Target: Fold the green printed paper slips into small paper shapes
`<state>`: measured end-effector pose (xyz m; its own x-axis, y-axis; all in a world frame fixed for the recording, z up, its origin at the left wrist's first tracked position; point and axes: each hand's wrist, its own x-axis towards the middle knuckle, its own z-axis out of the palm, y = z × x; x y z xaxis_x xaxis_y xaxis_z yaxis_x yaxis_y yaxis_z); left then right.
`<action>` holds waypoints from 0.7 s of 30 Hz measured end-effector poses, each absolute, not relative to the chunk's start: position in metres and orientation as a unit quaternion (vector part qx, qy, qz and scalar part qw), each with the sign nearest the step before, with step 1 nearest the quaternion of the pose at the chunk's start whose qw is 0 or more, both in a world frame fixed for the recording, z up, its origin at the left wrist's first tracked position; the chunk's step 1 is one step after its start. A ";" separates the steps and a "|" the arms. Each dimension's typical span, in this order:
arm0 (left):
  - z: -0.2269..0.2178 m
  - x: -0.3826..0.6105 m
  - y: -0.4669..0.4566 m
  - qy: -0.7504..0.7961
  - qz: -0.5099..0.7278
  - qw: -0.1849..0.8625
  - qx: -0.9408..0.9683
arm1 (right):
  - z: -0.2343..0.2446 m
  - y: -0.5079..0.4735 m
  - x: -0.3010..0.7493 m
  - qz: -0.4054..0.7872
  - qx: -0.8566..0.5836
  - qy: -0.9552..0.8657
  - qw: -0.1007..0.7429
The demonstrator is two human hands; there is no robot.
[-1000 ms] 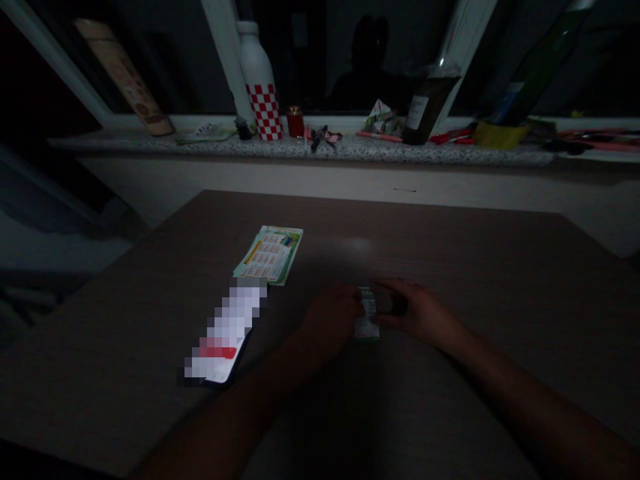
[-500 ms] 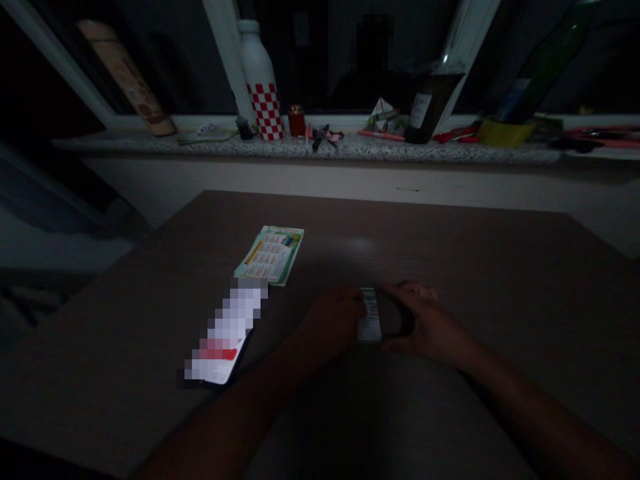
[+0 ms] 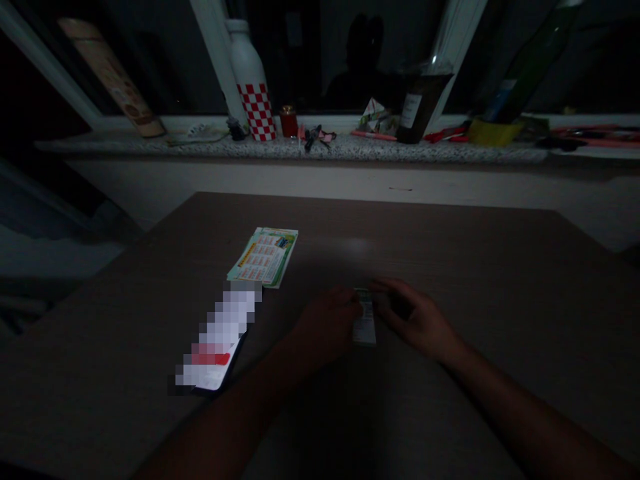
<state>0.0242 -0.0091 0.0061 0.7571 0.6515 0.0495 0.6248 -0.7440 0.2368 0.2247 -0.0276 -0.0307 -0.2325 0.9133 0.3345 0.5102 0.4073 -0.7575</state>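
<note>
A small printed card or folded leaflet [image 3: 367, 328] lies low over the table in front of me, dim and partly covered. My left hand [image 3: 330, 320] is closed on its left side, with the fingertips over the upper part. At the card's right edge is my right hand [image 3: 413, 317], its thumb and forefinger curved with a gap between them. Whether those fingertips touch the card, I cannot tell. Left of my hands, a stack of calendar leaflets [image 3: 265, 257] rests on the table. Just nearer than the stack lies a lit phone [image 3: 220, 340], its screen mostly blurred out.
The brown table [image 3: 450, 247] reaches to the wall under a window. Along the stone sill [image 3: 200, 148] stand a checkered bottle [image 3: 257, 110], a leaning tan tumbler [image 3: 113, 80], a red jar [image 3: 289, 122], a dark plastic cup [image 3: 423, 107] and a green bottle [image 3: 535, 57].
My right hand's thumb has moved up from below the card, and its fingers have drawn closer together. The left hand stays at the card. The whole view has shifted slightly.
</note>
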 end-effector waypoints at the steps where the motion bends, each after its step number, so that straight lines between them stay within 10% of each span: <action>1: 0.005 0.025 -0.009 0.340 0.069 0.103 0.932 | -0.031 -0.027 0.223 0.251 -0.470 -0.747 0.397; 21: 0.006 0.020 -0.012 0.315 0.358 0.109 0.872 | -0.014 -0.036 0.231 0.051 -0.426 -0.798 0.424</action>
